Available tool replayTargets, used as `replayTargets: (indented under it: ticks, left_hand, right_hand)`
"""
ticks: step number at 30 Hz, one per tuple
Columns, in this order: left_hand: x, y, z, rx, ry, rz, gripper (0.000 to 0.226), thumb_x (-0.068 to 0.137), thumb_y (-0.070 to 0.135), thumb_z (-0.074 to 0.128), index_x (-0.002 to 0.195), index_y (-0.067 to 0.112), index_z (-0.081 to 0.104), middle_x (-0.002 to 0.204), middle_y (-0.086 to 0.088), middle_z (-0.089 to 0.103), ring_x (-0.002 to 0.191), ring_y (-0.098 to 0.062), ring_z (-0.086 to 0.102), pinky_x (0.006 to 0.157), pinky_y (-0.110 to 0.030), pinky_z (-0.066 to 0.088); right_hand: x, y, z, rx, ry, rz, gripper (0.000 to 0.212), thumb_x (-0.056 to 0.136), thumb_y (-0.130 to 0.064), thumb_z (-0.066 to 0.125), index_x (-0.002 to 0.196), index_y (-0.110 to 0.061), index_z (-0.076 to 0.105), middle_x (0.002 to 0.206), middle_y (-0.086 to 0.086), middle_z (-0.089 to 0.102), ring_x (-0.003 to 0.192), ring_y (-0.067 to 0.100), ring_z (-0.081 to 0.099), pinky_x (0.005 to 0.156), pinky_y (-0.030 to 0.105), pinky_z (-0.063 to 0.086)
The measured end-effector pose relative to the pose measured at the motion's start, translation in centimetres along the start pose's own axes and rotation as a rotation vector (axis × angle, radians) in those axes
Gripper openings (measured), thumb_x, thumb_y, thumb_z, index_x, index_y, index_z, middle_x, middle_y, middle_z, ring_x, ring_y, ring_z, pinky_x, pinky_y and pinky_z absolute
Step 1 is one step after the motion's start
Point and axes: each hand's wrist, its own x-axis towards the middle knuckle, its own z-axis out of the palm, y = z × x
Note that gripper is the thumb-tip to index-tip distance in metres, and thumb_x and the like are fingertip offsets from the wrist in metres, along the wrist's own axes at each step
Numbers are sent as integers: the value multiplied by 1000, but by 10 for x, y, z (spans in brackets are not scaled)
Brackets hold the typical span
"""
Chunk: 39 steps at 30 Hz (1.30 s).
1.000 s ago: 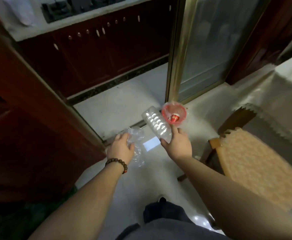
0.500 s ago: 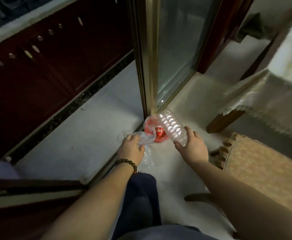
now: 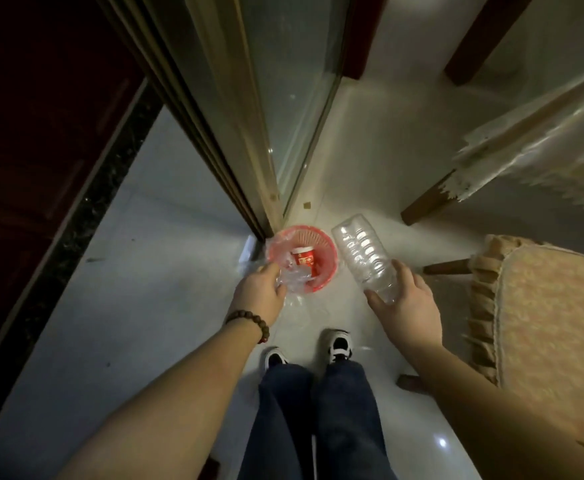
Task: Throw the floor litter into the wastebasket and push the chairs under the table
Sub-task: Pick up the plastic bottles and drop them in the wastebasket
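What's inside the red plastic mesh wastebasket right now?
Inside the red mesh wastebasket: a red paper cup. The left hand holds crumpled clear plastic wrap over its near side, hiding anything beneath.

Glossy pale tiled floor (image 3: 152,306), gold-framed glass sliding door (image 3: 283,98), dim light

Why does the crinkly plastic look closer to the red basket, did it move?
Yes. The left hand carried the plastic wrap over the red basket; earlier it was off to its left.

Red wastebasket (image 3: 321,239); clear ribbed bottle (image 3: 365,258); tan woven chair cushion (image 3: 543,327).
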Motion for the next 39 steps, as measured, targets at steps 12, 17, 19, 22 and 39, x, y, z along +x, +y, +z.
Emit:
replayTargets:
  ticks: [12,17,19,22,39]
  left_hand:
    - [208,-84,214,5,-128,-203,26,95,21,53,120,17,48,91,-2,59,82,-22,61,70,-36,57]
    - [237,-126,282,-43,-308,-286,74,81,44,69,141,21,30,139,-9,43,117,-30,54,86,-46,55]
    - [237,-131,288,-86,-320,-281,87,78,50,71,146,26,21,149,-6,33,124,-31,50,90,-49,53]
    - [225,-129,277,-140,-213,-205,82,82,53,63,147,30,18,151,-3,31,125,-29,49,87,-48,55]
    - [141,-164,258,-210,49,-222,58,89,44,54,141,26,35,147,0,38,132,-20,39,103,-47,44]
  right_hand:
    - [152,99,173,39,-19,51,67,81,-39,69,138,-22,38,126,9,54,111,30,52,82,38,45]
    - [175,136,228,36,-67,65,67,80,-39,70,138,-22,40,125,7,55,113,28,51,78,32,40]
    - [179,140,234,19,-84,51,67,80,-39,70,138,-22,40,126,7,54,116,29,50,82,34,43]
    - [183,134,234,-3,-120,29,68,80,-39,70,138,-21,39,128,8,54,118,30,49,87,38,44]
    - [233,62,373,-403,-402,-219,62,85,-49,60,136,-23,33,134,16,48,121,37,44,98,47,39]
